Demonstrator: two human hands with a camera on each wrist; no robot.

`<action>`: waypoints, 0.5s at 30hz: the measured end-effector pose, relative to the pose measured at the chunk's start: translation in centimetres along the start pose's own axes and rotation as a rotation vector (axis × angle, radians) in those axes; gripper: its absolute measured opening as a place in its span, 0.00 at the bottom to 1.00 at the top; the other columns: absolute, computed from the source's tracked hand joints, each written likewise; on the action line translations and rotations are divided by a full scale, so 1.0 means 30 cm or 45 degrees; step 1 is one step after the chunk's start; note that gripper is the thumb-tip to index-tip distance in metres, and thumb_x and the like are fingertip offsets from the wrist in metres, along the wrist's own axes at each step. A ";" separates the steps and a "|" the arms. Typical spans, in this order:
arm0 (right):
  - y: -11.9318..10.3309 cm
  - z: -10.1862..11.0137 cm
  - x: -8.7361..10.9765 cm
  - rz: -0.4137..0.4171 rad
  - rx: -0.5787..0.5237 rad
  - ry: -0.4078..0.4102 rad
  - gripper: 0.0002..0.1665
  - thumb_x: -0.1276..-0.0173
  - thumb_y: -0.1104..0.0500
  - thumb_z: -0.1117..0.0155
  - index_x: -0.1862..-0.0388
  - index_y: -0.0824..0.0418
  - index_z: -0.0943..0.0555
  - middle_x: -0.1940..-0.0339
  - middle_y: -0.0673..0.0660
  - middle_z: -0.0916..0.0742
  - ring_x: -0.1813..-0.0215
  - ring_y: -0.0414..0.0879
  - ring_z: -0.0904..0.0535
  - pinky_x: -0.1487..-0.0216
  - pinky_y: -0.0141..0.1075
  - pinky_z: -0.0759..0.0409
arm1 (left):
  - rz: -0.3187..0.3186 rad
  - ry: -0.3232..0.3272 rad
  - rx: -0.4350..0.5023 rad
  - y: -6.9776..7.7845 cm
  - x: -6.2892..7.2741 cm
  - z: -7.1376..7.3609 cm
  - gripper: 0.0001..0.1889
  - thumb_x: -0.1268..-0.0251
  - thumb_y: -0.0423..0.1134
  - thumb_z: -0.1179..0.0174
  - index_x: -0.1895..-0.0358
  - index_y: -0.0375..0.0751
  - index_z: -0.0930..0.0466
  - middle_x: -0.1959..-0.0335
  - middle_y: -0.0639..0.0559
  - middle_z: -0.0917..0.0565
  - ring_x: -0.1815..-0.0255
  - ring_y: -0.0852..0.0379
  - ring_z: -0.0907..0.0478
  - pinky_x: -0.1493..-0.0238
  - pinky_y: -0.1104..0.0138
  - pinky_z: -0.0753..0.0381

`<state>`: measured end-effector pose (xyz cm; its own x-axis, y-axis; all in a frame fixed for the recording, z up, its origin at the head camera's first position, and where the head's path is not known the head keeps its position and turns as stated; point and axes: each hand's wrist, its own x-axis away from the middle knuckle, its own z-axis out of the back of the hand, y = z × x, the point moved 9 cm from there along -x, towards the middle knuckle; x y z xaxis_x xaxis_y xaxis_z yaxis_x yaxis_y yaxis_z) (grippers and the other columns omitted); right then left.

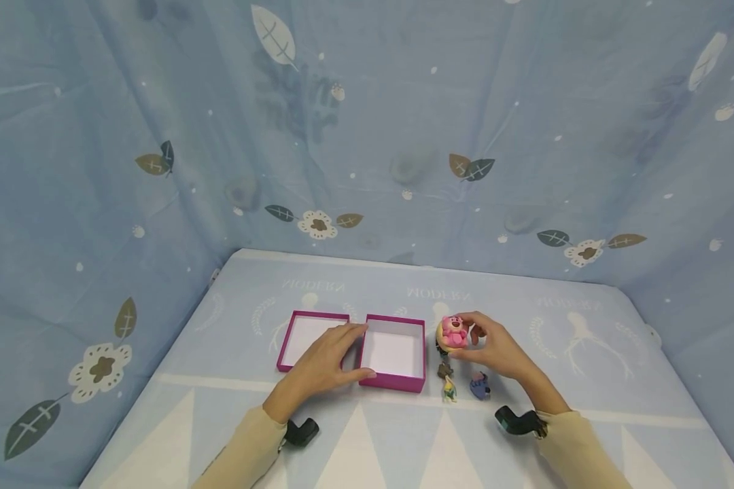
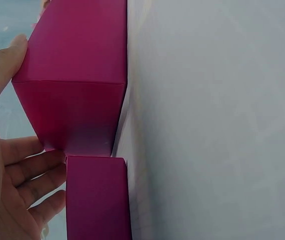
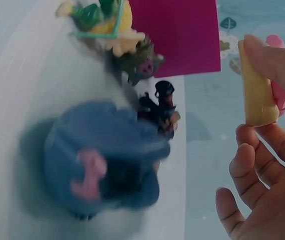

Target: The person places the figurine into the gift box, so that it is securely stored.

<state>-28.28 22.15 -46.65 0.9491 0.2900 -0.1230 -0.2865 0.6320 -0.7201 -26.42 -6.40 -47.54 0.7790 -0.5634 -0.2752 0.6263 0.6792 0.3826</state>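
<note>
My right hand pinches a pink bear figurine with a round yellow back between thumb and fingers. In the right wrist view that yellow back shows edge-on, raised above the other figurines. My left hand rests at the left side of an open magenta box with a white inside, fingers extended. The left wrist view has its thumb at one corner of the box and its fingertips near another. Directly left of the box lies a shallower magenta lid, white side up, partly behind the left hand.
Right of the box stand a blue donkey figurine, a yellow-and-green figurine, a grey-brown one and a dark one. A patterned cloth covers the table, and a blue curtain rises behind it.
</note>
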 end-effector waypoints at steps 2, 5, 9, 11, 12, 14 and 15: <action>-0.011 -0.009 -0.005 0.004 0.005 -0.007 0.42 0.51 0.47 0.19 0.38 0.58 0.24 0.61 0.50 0.22 0.61 0.44 0.29 0.66 0.30 0.29 | 0.002 -0.004 -0.004 -0.001 -0.001 -0.002 0.45 0.45 0.69 0.39 0.29 0.44 0.33 0.34 0.49 0.25 0.34 0.49 0.28 0.31 0.53 0.30; -0.025 -0.017 -0.012 0.027 0.003 -0.010 0.42 0.51 0.47 0.19 0.38 0.57 0.24 0.62 0.50 0.22 0.61 0.44 0.29 0.66 0.30 0.29 | 0.002 -0.004 -0.005 -0.002 -0.002 -0.003 0.45 0.45 0.69 0.39 0.29 0.45 0.33 0.34 0.49 0.25 0.34 0.49 0.28 0.31 0.53 0.30; -0.036 -0.026 -0.018 0.037 -0.011 -0.018 0.42 0.52 0.47 0.19 0.38 0.58 0.24 0.61 0.50 0.21 0.60 0.45 0.29 0.64 0.30 0.28 | 0.002 -0.005 -0.009 -0.002 -0.002 -0.003 0.45 0.45 0.70 0.39 0.29 0.45 0.33 0.34 0.49 0.25 0.34 0.49 0.28 0.31 0.54 0.29; -0.039 -0.031 -0.020 0.029 -0.019 -0.021 0.42 0.52 0.48 0.19 0.38 0.58 0.24 0.61 0.50 0.21 0.60 0.45 0.29 0.64 0.30 0.28 | 0.002 -0.005 -0.008 -0.002 -0.002 -0.002 0.45 0.45 0.70 0.39 0.29 0.45 0.33 0.34 0.49 0.25 0.34 0.49 0.28 0.31 0.53 0.29; -0.039 -0.034 -0.022 0.024 -0.021 -0.022 0.42 0.52 0.48 0.19 0.38 0.58 0.24 0.61 0.50 0.21 0.60 0.45 0.29 0.64 0.30 0.28 | 0.003 -0.007 -0.009 -0.002 -0.002 -0.002 0.45 0.45 0.70 0.39 0.29 0.45 0.33 0.34 0.50 0.25 0.34 0.49 0.28 0.31 0.53 0.29; -0.041 -0.041 -0.025 0.015 -0.020 -0.029 0.42 0.51 0.48 0.19 0.38 0.58 0.24 0.61 0.50 0.21 0.60 0.44 0.29 0.65 0.30 0.29 | 0.008 -0.009 -0.005 -0.002 -0.001 -0.001 0.45 0.45 0.70 0.39 0.29 0.45 0.33 0.34 0.49 0.25 0.34 0.49 0.28 0.31 0.53 0.30; -0.044 -0.045 -0.027 0.015 -0.026 -0.032 0.42 0.51 0.48 0.19 0.38 0.58 0.24 0.62 0.51 0.21 0.60 0.44 0.29 0.65 0.30 0.30 | 0.010 -0.010 -0.003 -0.002 0.000 -0.001 0.45 0.46 0.70 0.39 0.29 0.45 0.33 0.34 0.49 0.25 0.34 0.49 0.28 0.31 0.53 0.30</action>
<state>-28.49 20.12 -46.53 0.9418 0.3159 -0.1145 -0.2949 0.6138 -0.7323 -26.45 -6.42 -47.57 0.7839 -0.5615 -0.2651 0.6200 0.6849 0.3827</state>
